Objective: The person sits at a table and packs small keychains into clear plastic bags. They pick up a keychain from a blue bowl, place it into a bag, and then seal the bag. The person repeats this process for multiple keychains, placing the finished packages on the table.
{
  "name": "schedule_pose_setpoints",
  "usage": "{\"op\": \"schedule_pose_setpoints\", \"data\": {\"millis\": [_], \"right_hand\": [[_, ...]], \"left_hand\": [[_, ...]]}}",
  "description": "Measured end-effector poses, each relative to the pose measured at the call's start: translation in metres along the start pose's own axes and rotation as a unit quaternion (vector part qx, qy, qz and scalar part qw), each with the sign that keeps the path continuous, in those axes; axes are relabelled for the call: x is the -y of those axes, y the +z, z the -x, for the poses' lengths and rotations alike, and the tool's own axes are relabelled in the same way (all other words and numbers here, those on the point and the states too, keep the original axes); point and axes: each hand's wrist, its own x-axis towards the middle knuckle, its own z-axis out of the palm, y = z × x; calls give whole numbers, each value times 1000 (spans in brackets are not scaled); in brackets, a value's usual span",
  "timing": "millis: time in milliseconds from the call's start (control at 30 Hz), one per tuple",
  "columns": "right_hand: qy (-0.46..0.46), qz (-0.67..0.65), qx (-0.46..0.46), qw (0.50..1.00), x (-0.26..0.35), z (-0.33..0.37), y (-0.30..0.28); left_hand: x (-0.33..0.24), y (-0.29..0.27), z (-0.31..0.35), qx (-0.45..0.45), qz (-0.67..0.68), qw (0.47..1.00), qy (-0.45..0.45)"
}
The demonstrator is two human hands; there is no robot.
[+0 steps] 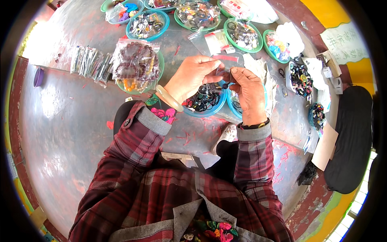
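Note:
In front of me, my left hand [189, 76] and my right hand [250, 90] come together, thumbs and fingers pinched. A thin dark beaded cord [225, 86] is held between their fingertips; its finer details are too small to tell. Just below the hands stand two blue bowls. The left bowl [209, 114] holds a tangle of black cords and beads [200, 101], while my right hand partly covers the right bowl [233, 108]. Beyond my fingertips lies a clear zip bag with a red strip [225, 58]. A pale bangle [168, 98] circles my left wrist.
Bagged dark red bead bracelets [135, 60] rest on a green bowl left of my hands, beside slim clear packets [92, 64]. Several bowls of trinkets [197, 16] line the far side. At right are a white tray of dark beaded pieces [300, 78] and a long black object [350, 139].

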Motion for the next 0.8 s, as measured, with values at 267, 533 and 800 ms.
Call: {"op": "schedule_pose_setpoints", "data": {"millis": [267,533,800], "right_hand": [[-2,-2,-12,1000,-1,0,3],[-15,21,-25,999,-4,-1,3],[-31,32,-27,999,1,2,10]], "left_hand": [[0,3,0,-9,-1,1000,-1],[0,2,0,-21,19,1000,-2],[3,0,-1,-24,57,998,32]]}}
